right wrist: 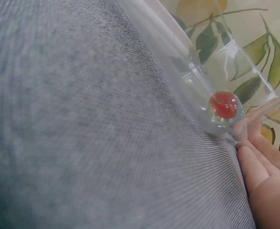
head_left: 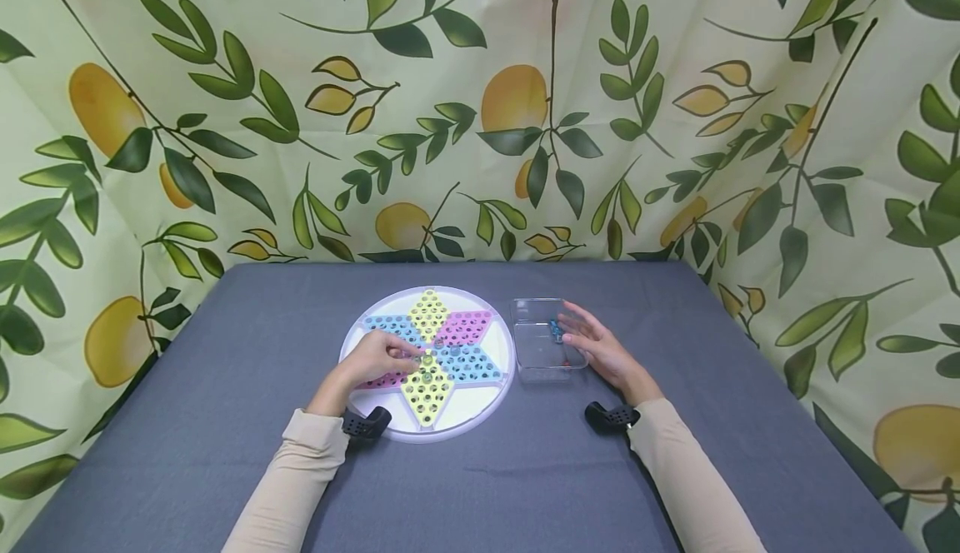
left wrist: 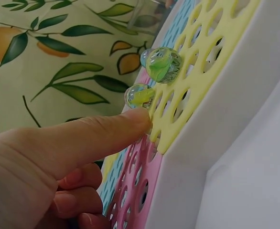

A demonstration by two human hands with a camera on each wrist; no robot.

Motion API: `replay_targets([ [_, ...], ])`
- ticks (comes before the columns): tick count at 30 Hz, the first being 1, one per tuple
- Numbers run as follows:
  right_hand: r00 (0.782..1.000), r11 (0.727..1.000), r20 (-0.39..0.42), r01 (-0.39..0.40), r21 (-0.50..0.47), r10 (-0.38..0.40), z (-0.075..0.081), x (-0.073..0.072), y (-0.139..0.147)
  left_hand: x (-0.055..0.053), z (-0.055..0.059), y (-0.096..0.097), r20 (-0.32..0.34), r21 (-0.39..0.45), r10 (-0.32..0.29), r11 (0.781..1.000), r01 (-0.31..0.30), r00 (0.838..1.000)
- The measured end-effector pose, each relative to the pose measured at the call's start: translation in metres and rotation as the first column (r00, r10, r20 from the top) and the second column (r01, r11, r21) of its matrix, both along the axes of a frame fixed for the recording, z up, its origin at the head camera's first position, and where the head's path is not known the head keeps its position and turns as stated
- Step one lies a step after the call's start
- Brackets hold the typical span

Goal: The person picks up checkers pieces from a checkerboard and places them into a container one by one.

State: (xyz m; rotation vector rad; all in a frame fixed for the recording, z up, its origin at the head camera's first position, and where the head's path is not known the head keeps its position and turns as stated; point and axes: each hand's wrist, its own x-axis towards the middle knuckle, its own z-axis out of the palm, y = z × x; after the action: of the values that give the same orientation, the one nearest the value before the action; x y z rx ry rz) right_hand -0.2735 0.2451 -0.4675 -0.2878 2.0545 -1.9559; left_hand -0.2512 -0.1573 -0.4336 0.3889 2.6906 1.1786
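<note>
My left hand (head_left: 378, 357) is over the left part of a round Chinese checkers board (head_left: 480, 403). Its thumb and forefinger pinch a clear marble with a yellow-green swirl (left wrist: 139, 97) at the edge of the near yellow triangle, while the other fingers are curled. Another green-swirled marble (left wrist: 164, 65) sits in that triangle. Fingers mostly straight, my right hand (head_left: 603, 355) touches the right side of a clear plastic box (head_left: 534, 353). Inside the box are a red-swirled marble (right wrist: 225, 106) near a corner and some blue marbles (head_left: 557, 331).
The board and box stand side by side on a grey cloth-covered table (head_left: 510, 478). Behind them hangs a curtain (head_left: 465, 145) printed with fruit and leaves. Several more marbles (head_left: 438, 343) lie near the board's middle.
</note>
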Motion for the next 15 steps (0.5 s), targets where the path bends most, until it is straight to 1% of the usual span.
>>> replay_targets([
  [9, 1.0, 1.0, 0.006, 0.0, -0.02, 0.0, 0.0004, -0.0005, -0.0001, 0.0011, -0.0003, -0.0001, -0.002, 0.011, 0.011, 1.0, -0.01, 1.0],
  [15, 1.0, 1.0, 0.009, 0.002, -0.026, -0.002, 0.0, -0.0003, 0.0003, 0.001, 0.0005, -0.0006, -0.017, 0.007, 0.002, 1.0, -0.001, 1.0],
])
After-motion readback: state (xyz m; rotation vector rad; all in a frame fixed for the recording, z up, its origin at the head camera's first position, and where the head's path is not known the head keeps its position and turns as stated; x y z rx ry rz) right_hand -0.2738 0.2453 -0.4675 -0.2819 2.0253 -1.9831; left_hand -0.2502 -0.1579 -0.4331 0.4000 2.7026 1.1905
